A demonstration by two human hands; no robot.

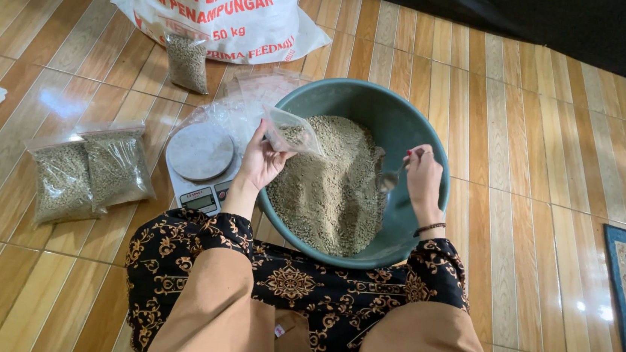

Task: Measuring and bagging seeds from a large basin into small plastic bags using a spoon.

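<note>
- Left hand (260, 162): raised over the near-left rim of the basin, fingers pinched on the edge of a small clear plastic bag (294, 131). The bag is held over the basin, so any spill would drop back into the feed.
- Small clear plastic bag: partly filled with pellets. Its long axis lies roughly level, tilted slightly, running from the hand toward the middle of the basin; its far end points right, toward the spoon. Which end is the open mouth cannot be told with certainty.
- Right hand (423, 176): curled shut round the handle of a metal spoon (390, 180), at the right inner wall of the basin.
- Metal spoon: bowl end points left and a little down, at the edge of the pellet heap, handle running up-right into the fist. Whether the bowl is loaded cannot be made out.
- Green basin (408, 124): round, resting on the floor against the person's lap, within reach of both hands; holds a heap of grey-brown pellets (335, 185).
- Kitchen scale (201, 162): white, round platter, just left of the basin, touching or nearly so, close to the bag hand.
- Two filled bags (91, 172): lying flat side by side on the wooden floor (524, 179), left of the scale.
- One filled bag (187, 61): propped against the large white sack (215, 1) at the far edge.
- Stack of empty clear bags (256, 88): on the floor between sack and basin.
</note>
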